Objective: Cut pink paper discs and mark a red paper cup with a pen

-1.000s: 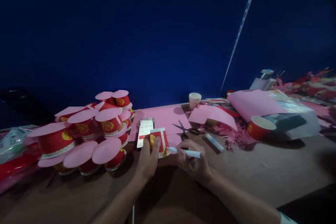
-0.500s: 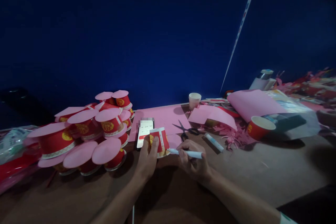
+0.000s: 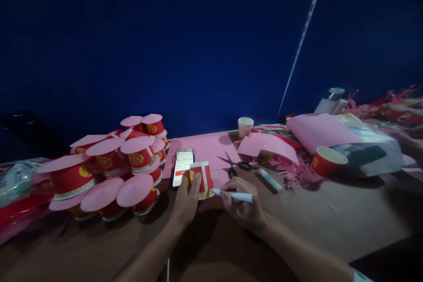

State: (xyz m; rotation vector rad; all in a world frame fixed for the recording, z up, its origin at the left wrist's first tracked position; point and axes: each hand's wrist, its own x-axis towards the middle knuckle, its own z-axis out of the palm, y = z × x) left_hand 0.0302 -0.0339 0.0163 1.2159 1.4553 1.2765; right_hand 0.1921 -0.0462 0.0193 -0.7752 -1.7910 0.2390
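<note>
My left hand (image 3: 187, 196) is closed around a small red paper cup (image 3: 206, 177) with gold print and a white seam strip, its thumb lying on the cup's side. A slim white marker (image 3: 243, 196) is gripped in my right hand (image 3: 243, 208), its tip pointing left at the cup's pale rim; whether it touches the rim I cannot tell. Just behind the cup lies a phone (image 3: 181, 178) with a lit screen, on a pink paper sheet (image 3: 201, 143). Black scissors (image 3: 233, 171) lie open beyond my right hand, and a pale tube (image 3: 269, 179) rests to their right.
Several red cups topped with pink paper discs (image 3: 135, 187) are stacked at left. A white-looking cup (image 3: 245, 127), pink paper scraps (image 3: 291, 172), a red cup (image 3: 329, 161) and a clear bag (image 3: 385, 156) stand or lie at right. Another person's hand (image 3: 408, 143) reaches in at the right edge.
The cup and my left hand have shifted very slightly right. The marker has moved a little left and down. Another person's hand has come into view at the far right.
</note>
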